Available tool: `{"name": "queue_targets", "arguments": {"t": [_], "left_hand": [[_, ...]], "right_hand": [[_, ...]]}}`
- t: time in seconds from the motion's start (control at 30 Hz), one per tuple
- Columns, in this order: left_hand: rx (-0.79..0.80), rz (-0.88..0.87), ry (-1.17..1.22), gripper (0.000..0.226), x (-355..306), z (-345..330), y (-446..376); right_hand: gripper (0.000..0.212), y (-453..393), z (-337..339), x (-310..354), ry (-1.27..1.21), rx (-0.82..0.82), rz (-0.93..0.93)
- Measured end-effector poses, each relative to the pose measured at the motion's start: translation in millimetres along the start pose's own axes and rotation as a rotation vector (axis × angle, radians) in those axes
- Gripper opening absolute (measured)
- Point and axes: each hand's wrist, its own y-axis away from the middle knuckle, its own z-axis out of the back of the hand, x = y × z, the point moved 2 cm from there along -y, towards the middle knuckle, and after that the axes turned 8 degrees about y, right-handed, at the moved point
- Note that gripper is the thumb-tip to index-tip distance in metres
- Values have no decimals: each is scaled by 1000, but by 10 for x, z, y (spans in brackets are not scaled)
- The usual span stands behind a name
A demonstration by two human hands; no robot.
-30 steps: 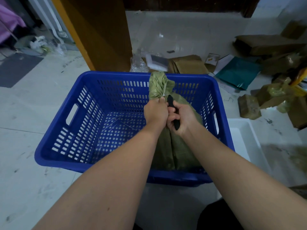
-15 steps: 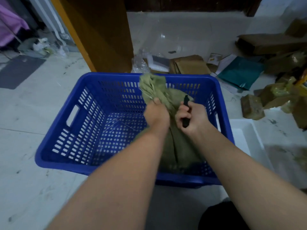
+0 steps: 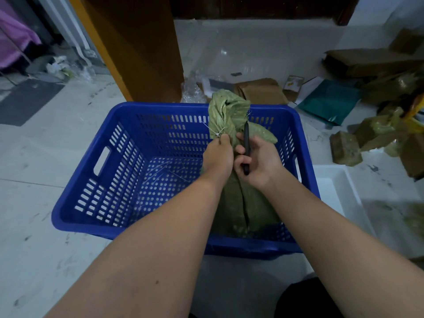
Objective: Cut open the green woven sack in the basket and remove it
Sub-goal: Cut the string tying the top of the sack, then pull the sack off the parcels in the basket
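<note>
A green woven sack (image 3: 243, 203) stands upright in the right half of the blue slotted plastic basket (image 3: 128, 171). Its gathered neck (image 3: 227, 111) rises above the basket's far rim, with a white tie string hanging at its left side. My left hand (image 3: 218, 157) grips the sack's neck just below the tie. My right hand (image 3: 259, 161) holds a thin black knife (image 3: 246, 145) upright against the right side of the neck, tip pointing up. The blade's edge is too thin to make out.
The basket stands on a pale tiled floor. A wooden door post (image 3: 137, 53) rises behind it. Cardboard boxes (image 3: 259, 90), a teal bag (image 3: 328, 99) and taped brown parcels (image 3: 344, 148) lie at the back right. A white tray (image 3: 337, 191) sits right of the basket.
The sack's neck swung left and back to upright. My right hand drew away with the knife, then came back against the neck, knife tip now pointing up. My left hand kept its grip.
</note>
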Motion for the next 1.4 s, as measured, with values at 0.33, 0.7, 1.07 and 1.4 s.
{"name": "queue_targets", "arguments": {"t": [0.33, 0.7, 1.07, 1.4], "left_hand": [[58, 35, 22, 52, -5, 65, 70], [210, 118, 114, 42, 30, 88, 95], [20, 138, 67, 40, 225, 333, -85], [271, -1, 17, 24, 77, 247, 76]], "right_hand": [[22, 127, -68, 39, 35, 32, 42], [38, 215, 121, 214, 926, -224, 343], [23, 85, 134, 266, 1101, -411, 538], [23, 99, -23, 203, 1198, -378, 548]]}}
